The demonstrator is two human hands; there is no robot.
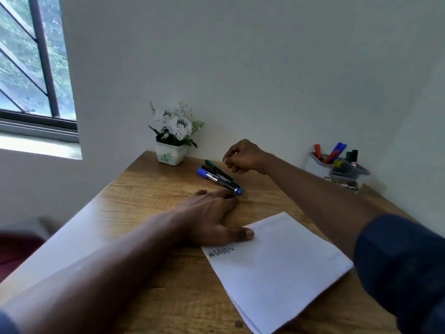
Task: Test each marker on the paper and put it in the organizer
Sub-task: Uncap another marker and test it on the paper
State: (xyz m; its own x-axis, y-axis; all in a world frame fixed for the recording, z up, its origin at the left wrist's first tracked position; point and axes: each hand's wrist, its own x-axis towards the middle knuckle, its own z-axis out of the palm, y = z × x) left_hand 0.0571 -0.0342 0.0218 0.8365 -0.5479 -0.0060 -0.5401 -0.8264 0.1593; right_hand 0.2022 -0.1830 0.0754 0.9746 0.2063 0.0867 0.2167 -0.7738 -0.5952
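Blue-capped marker [203, 172], black marker [207, 169], green marker [212, 165] lying side by side. White paper sheet [277, 266] flat, black scribble at corner. Grey plastic organizer [342, 169] at right, coloured markers [333, 154] upright inside.

My left hand [209, 218] flat, palm down | my right hand [243, 156] raised, fingers curled | both arms outstretched

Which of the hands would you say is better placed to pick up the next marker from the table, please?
The right hand: it hovers close by the loose markers with nothing in it, while the left hand lies flat, thumb on the paper.
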